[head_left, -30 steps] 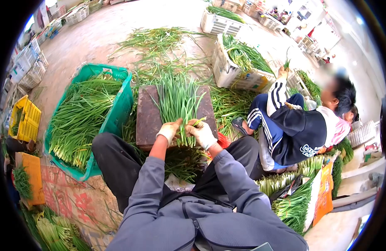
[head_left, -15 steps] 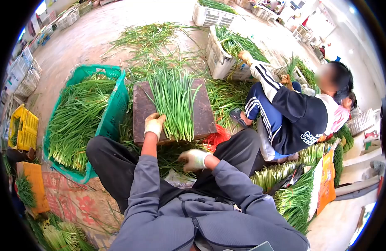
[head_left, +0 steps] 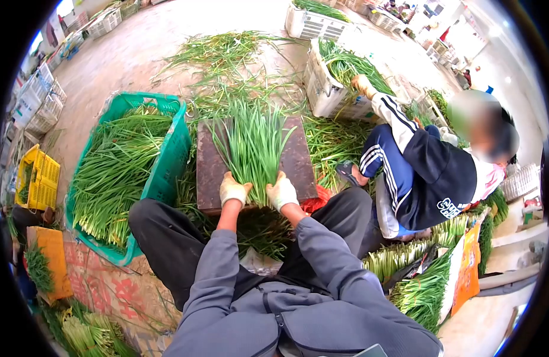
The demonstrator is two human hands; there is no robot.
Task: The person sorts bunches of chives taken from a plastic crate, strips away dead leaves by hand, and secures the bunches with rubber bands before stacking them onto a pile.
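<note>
On the left, a green plastic crate (head_left: 170,157) brims with loose, long-leaved garlic chives (head_left: 116,172). Near it, at the front edge of a low brown counter (head_left: 212,193), a gloved left hand (head_left: 234,189) has its fingers curled on one side of the stem ends, thumb in front. Between the hands lies a fanned bunch of garlic chives (head_left: 253,149) on the counter, stem ends toward the wearer, leaf tips spreading away. It looks light, limber and easily bruised; the leaves probably slide over one another, so the firmer stems seem the best hold. At its other side, the gloved right hand (head_left: 281,191) mirrors the left, fingers bent and pinching the stems; how tightly, I cannot tell. Farther right, a co-worker (head_left: 447,172) in a striped-sleeved jacket sits with one arm outstretched.
</note>
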